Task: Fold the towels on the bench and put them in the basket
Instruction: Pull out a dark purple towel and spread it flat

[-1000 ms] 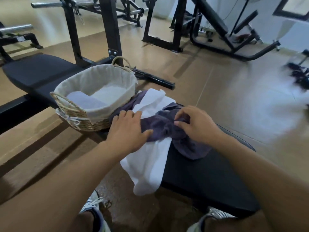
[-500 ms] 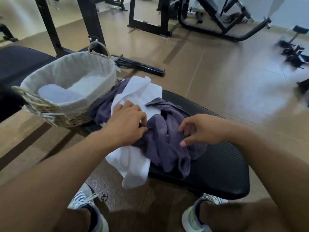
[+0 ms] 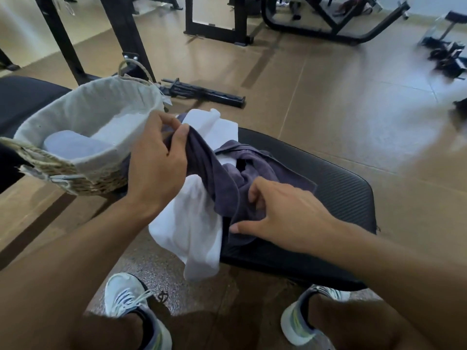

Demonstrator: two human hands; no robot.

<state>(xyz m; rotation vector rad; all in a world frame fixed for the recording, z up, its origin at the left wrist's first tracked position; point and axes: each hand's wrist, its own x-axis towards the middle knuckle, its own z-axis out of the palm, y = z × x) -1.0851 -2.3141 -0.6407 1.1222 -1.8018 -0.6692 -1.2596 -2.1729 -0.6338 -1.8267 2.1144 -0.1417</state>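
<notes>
On bench [image 3: 336, 188]: two towels, one basket [image 3: 83, 114].

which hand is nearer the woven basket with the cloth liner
Left. The left hand grips the purple towel right beside the woven basket; the right hand is farther off, over the black bench.

Gym floor, lots of black steel

Tan floor [image 3: 328, 102] with thin seams and some glare on the right, black rack uprights [image 3: 126, 34] upper left, a machine frame [image 3: 328, 29] along the top, pale wall [image 3: 434, 3] in the upper right corner
</notes>
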